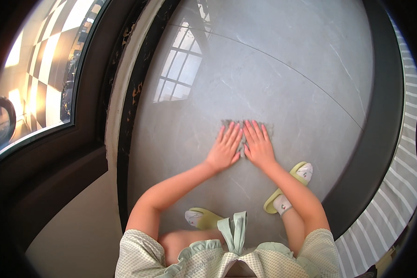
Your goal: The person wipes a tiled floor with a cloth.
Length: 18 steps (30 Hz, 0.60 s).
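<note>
A grey, shaggy-edged cloth (pixel 225 123) lies flat on the glossy grey tiled floor (pixel 273 69). My left hand (pixel 224 147) presses palm down on its left part, with the fingers stretched forward. Beside it, my right hand (pixel 259 146) rests palm down on the right part, fingers spread a little. The two thumbs point toward each other, and a strip of the cloth shows between them. Most of the cloth is hidden under both hands.
On the left stands a dark door frame (pixel 90 92) with a glass pane. A dark border (pixel 380 106) curves along the right, beside grey-and-white striped fabric (pixel 394 185). My feet wear yellow-green slippers (pixel 269 202) below the hands. A window reflection shines on the tiles.
</note>
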Available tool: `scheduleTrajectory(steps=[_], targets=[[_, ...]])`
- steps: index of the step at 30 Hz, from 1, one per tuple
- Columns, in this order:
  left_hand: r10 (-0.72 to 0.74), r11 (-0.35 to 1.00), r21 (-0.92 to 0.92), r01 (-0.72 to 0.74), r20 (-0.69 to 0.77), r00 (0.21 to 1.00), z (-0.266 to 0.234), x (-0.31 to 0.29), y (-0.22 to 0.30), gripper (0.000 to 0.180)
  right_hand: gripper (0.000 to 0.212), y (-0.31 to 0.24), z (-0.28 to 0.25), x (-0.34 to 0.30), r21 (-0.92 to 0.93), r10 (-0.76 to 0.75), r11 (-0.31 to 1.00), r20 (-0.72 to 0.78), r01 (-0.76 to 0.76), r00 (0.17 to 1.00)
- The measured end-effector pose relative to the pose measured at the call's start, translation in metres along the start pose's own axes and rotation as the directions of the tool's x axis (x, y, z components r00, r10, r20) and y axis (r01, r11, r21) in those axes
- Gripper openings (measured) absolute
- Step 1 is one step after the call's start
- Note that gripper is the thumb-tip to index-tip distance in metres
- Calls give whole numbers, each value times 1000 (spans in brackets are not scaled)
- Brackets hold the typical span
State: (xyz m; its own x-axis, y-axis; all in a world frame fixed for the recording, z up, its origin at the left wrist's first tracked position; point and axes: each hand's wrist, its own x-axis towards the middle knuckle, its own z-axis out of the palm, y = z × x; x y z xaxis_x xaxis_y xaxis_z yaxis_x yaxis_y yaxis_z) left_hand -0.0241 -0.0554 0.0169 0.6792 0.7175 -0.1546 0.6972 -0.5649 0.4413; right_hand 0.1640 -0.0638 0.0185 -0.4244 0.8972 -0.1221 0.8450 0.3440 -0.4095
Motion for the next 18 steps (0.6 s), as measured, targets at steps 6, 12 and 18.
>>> scheduleTrajectory(steps=[6,12,18], targets=[[-134,973,171,153,-120,984,-29,43,-37,75,63,9,-8,71,-46,28,998,-158,-35,987],[-156,969,175,175,-115,981,-17,38,-17,75,64,-5,5,49,-79,148,982,-236,-171,960],[-41,998,59,37,60,997,16,-48,26,74,64,-36,22,-44,-70,107,992,-18,-108,994]])
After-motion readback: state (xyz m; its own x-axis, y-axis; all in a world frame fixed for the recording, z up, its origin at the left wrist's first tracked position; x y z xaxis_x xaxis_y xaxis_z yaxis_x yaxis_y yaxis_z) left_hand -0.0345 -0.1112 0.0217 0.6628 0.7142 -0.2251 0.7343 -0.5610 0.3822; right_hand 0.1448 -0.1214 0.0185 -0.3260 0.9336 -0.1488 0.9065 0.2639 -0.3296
